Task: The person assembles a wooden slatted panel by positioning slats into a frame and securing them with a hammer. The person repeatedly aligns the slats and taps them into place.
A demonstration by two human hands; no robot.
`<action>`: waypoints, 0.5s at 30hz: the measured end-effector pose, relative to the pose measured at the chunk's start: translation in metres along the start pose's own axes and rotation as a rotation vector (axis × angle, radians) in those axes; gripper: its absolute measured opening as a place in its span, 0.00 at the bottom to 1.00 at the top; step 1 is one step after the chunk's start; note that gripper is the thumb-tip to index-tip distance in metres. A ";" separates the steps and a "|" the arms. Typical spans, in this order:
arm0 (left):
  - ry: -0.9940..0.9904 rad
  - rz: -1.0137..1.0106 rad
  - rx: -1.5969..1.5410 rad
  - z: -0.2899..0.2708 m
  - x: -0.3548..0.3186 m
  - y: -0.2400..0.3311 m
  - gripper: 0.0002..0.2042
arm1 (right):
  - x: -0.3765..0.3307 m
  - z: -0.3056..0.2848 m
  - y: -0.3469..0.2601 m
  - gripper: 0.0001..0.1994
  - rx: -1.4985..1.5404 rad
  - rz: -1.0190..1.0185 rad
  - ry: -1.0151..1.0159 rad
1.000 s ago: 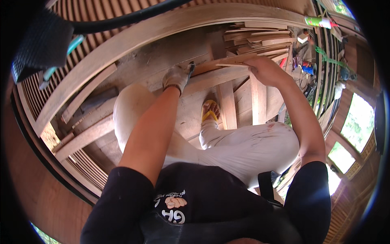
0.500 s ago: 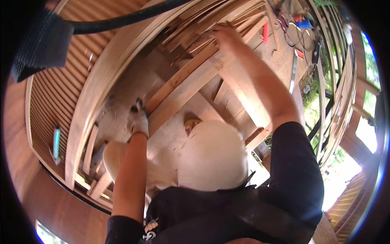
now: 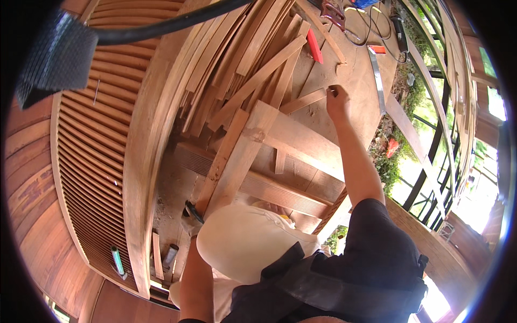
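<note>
The right arm stretches far forward and up the picture, nearly straight, in a short black sleeve. The right hand (image 3: 337, 102) is at the end of a short wooden strip (image 3: 303, 100) that lies flat on the plywood floor (image 3: 355, 75); the fingers curl at the strip's tip, pinching or touching it, though whether they truly grasp it I cannot tell. The strip lies just beside the timber frame (image 3: 253, 145), below a fanned pile of slats (image 3: 253, 59).

The left arm comes up from the lower edge, bent little, and the gloved left hand (image 3: 191, 215) sits low at the foot of the frame's thick post, mostly hidden behind the person's pale knee (image 3: 242, 242). It looks pressed against the wood, but its grip is not clear.

A red piece (image 3: 314, 46) lies among the slats, and a metal ruler (image 3: 377, 75) lies to the right of the hand.

Compared with half a second ago, the view has swung: the right hand has moved from the slat pile to the lone strip on the floor, and the left hand has dropped lower along the frame, nearer the knee.
</note>
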State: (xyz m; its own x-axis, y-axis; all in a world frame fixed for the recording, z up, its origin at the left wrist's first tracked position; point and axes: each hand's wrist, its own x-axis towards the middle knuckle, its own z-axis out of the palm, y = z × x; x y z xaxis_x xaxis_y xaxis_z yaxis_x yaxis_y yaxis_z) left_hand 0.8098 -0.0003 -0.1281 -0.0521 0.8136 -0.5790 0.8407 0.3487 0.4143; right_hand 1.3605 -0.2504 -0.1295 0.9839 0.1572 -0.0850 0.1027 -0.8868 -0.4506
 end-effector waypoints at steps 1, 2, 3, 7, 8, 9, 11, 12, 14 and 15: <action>-0.015 -0.015 0.017 -0.001 0.000 0.004 0.31 | 0.018 0.001 0.009 0.13 0.007 -0.064 0.098; -0.005 -0.026 0.031 -0.006 0.000 0.005 0.31 | 0.032 -0.003 -0.010 0.14 -0.055 -0.081 0.164; -0.004 -0.028 0.048 -0.007 0.001 0.010 0.31 | 0.055 -0.002 -0.007 0.16 -0.018 -0.066 0.178; -0.028 -0.037 0.133 -0.003 0.002 0.017 0.31 | 0.115 0.010 0.015 0.18 -0.285 -0.135 0.230; -0.031 -0.048 0.148 -0.003 -0.002 0.016 0.31 | 0.118 0.010 0.007 0.19 -0.307 -0.098 0.117; -0.014 -0.059 0.174 -0.004 -0.004 0.015 0.31 | 0.119 0.010 -0.002 0.19 -0.314 -0.059 0.085; -0.003 -0.064 0.195 -0.010 -0.001 0.014 0.31 | 0.115 0.009 -0.015 0.18 -0.332 0.023 0.023; 0.000 -0.063 0.219 -0.009 -0.001 0.015 0.31 | 0.111 0.002 -0.009 0.17 -0.339 -0.009 0.023; -0.034 -0.045 0.230 -0.006 -0.002 0.019 0.31 | 0.103 -0.008 0.022 0.16 -0.361 -0.069 0.020; -0.045 -0.050 0.228 -0.010 -0.007 0.018 0.31 | 0.089 -0.014 0.017 0.15 -0.053 0.054 -0.074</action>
State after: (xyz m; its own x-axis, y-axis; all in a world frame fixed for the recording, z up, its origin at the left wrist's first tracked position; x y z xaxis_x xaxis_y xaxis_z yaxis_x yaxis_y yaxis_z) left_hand 0.8196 0.0047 -0.1096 -0.0770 0.7745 -0.6279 0.9378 0.2701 0.2181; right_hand 1.4520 -0.2577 -0.1327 0.9749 0.1388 -0.1744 0.0596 -0.9163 -0.3960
